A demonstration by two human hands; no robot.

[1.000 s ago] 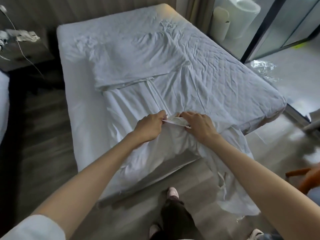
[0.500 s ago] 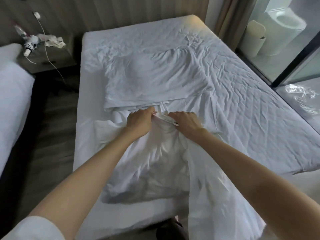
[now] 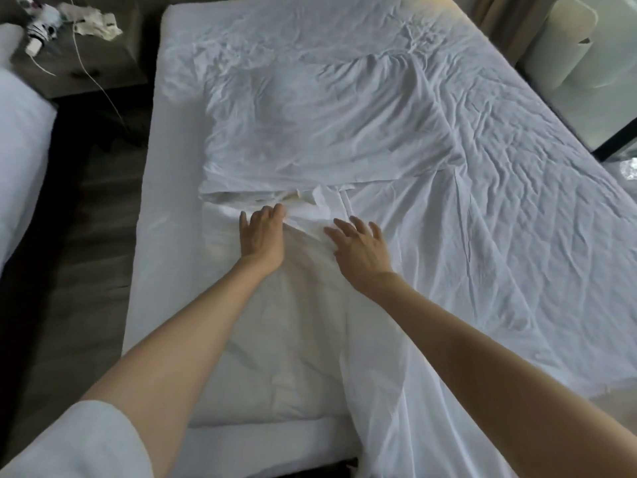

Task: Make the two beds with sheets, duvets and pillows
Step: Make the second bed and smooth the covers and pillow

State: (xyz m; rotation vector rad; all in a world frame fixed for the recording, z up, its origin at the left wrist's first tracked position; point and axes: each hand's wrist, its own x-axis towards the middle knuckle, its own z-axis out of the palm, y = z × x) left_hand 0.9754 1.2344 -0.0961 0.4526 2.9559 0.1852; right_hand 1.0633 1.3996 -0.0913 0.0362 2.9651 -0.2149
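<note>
Duvet (image 3: pixel 310 139) folded, left hand (image 3: pixel 261 236) flat, right hand (image 3: pixel 358 248) spread

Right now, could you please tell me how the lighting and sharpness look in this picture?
Head view: dim, bluish light, with a warm patch at the far corner of the bed; the nightstand clutter at top left is smeared by blur; the left hand and right hand are fairly sharp.
</note>
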